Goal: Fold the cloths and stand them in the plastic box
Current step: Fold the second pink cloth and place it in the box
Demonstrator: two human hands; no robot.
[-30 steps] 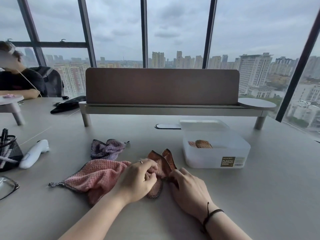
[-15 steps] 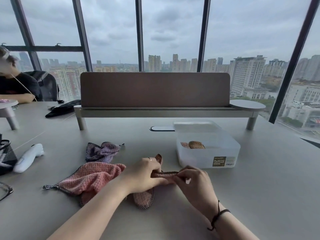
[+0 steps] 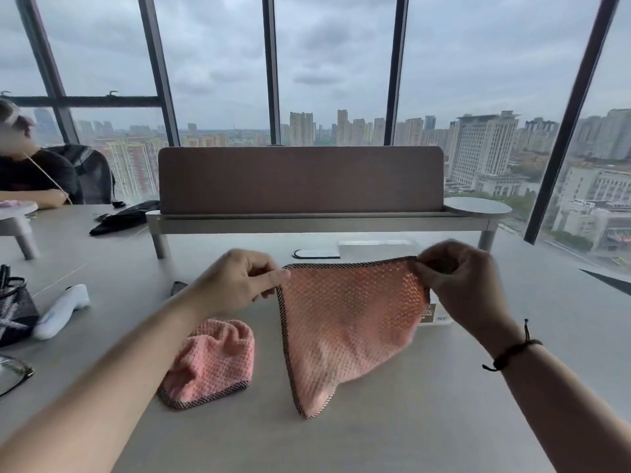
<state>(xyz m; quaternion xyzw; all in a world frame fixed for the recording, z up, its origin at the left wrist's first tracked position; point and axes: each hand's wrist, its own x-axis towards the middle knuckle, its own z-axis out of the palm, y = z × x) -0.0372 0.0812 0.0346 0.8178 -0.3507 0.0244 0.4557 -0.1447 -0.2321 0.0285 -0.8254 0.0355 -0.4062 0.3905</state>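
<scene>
Left hand [image 3: 239,285] and right hand [image 3: 457,285] pinch raised cloth [image 3: 345,329] by top corners; it screens most of box [image 3: 375,247]. Pink cloth [image 3: 215,363] crumpled below-left.

Held-up cloth [image 3: 345,322] pretty much blocks the box [image 3: 440,315]; pink cloth [image 3: 218,363] clutters left, tabletop [image 3: 426,421] right is open.

The translucent white plastic box [image 3: 375,246] sits almost wholly hidden behind the held-up peach waffle-weave cloth [image 3: 345,322]; its brown label [image 3: 429,314] shows only partly, its text unreadable. A small purplish cloth [image 3: 178,287] peeks from behind the left forearm. Wire-rimmed glasses [image 3: 13,372] are cut off at the left edge.
</scene>
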